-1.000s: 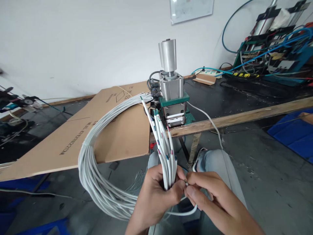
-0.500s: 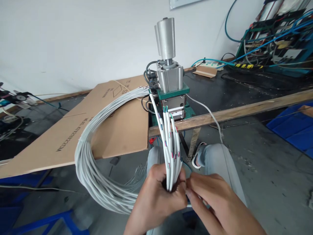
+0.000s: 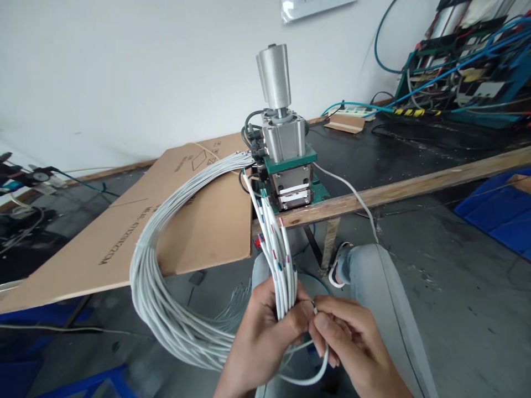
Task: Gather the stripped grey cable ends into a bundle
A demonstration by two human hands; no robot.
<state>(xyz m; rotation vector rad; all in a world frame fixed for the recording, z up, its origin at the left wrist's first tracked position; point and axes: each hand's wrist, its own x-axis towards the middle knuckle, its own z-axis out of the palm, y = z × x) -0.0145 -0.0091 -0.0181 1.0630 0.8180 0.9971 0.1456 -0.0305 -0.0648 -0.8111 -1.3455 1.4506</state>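
Note:
My left hand point(image 3: 274, 331) is closed around a bunch of white cables point(image 3: 284, 282), whose cut ends point up and show small red, blue and green wire tips. Beside it, my right hand point(image 3: 346, 337) pinches the end of a single white cable point(image 3: 316, 377), which bends in a loop below the fingers. Both hands touch near the left thumb. A large coil of the same cables point(image 3: 143, 271) curves from the bench down behind my left hand. Just beyond the bunch stands a pneumatic press point(image 3: 288, 138) with a silver cylinder and green plates.
Flat cardboard point(image 3: 207, 232) covers the left part of the black bench point(image 3: 415, 149), which has a wooden edge. Another machine with blue hoses point(image 3: 464, 72) stands at the back right. Blue bins point(image 3: 498, 215) lie at right, and a blue stool point(image 3: 91, 381) is at lower left.
My right hand has drawn a cable end up beside the left thumb, so its loop now shows. The bunch in my left hand has tilted left. The view has shifted slightly.

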